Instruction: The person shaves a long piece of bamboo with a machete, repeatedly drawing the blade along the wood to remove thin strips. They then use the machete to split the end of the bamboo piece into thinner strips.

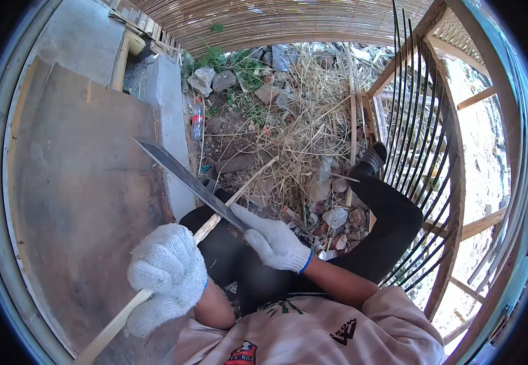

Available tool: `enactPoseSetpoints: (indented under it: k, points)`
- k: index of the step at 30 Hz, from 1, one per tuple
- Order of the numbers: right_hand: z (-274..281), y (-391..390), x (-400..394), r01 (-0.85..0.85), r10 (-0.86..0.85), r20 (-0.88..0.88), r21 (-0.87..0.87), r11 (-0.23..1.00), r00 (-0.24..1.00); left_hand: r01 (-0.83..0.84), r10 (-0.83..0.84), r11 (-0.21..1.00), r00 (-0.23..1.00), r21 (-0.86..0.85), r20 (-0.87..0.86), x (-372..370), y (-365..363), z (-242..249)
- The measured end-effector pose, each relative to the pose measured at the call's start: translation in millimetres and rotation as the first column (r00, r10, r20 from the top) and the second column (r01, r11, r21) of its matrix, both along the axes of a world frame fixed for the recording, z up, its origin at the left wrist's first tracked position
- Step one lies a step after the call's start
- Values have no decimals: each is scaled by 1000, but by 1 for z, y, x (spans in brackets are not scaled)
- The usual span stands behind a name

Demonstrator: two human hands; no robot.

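bright daylight here, strongest on the r. side, ground [484, 149] past the wooden frame [457, 204] nearly blown out to white! bits of light thru the bamboo screen [288, 25] up top. blade [186, 182] w/ a dull sheen, brown board [87, 176] hazy. wide-angle bends edges, corners blk.

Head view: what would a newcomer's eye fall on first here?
Probably the long dark blade in the gloved right hand, crossing a pale stick gripped in the gloved left hand. Next, perhaps the red-labelled bottle beyond the blade, beside the grey ledge.
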State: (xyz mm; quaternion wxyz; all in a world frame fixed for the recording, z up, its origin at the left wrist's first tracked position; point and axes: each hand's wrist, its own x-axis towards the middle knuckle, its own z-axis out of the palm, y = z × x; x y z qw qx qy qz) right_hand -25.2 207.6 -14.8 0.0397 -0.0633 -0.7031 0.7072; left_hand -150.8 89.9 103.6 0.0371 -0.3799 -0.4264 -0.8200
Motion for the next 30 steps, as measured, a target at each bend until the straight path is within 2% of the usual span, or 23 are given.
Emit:
enactPoseSetpoints:
  k: [4, 6, 7, 9, 13, 14, 15, 17, 21, 23, 24, 26, 29, 30]
  points:
    - [-11, 1, -5, 8, -11, 93, 24, 1000, 996, 87, -87, 996, 996, -5, 3, 1, -1, 3]
    - [-23, 12, -9, 17, -12, 294, -15, 1000, 956, 106, -106, 994, 994, 8, 8, 3, 2, 3]
    - [-35, 15, -10, 21, -13, 301, -22, 1000, 953, 109, -109, 994, 994, 1, 16, 5, -1, 0]
    - [-56, 22, -14, 57, -57, 323, 11, 998, 945, -22, 22, 1000, 1000, -9, -4, 12, -7, -7]
    - [-85, 41, -21, 73, -65, 451, 1, 997, 890, -8, 9, 999, 1000, -41, 13, 11, -7, -8]
    - [-123, 31, -19, 164, -170, 293, 46, 985, 941, -3, 4, 999, 1000, -50, 16, 10, -9, -7]
    - [-124, 35, -21, 163, -168, 299, 41, 986, 939, 1, 0, 998, 1000, -58, 18, 10, -10, -7]
    - [-128, 44, -27, 119, -100, 418, -18, 993, 903, 8, -7, 997, 1000, -76, 25, 10, -12, -6]
    - [-147, 45, -40, 95, -111, 348, 65, 993, 931, 20, -17, 994, 999, -108, 31, 7, -15, -2]
    - [-149, 47, -45, 93, -102, 523, 43, 995, 846, 27, -24, 992, 999, -127, 26, 4, -12, -2]
    - [-158, 49, -46, 92, -99, 525, 38, 995, 846, 32, -29, 990, 999, -135, 24, -1, -2, -4]
    - [-192, 58, -40, 181, -173, 623, 51, 982, 763, 40, -37, 989, 999, -143, 23, -10, 5, -6]
    - [-250, 61, -23, 189, -212, 540, 98, 977, 814, 54, -49, 985, 998, -165, 38, -7, 6, -4]
    - [-251, 64, -24, 165, -166, 580, 54, 985, 798, 56, -48, 983, 998, -177, 49, -14, 5, -5]
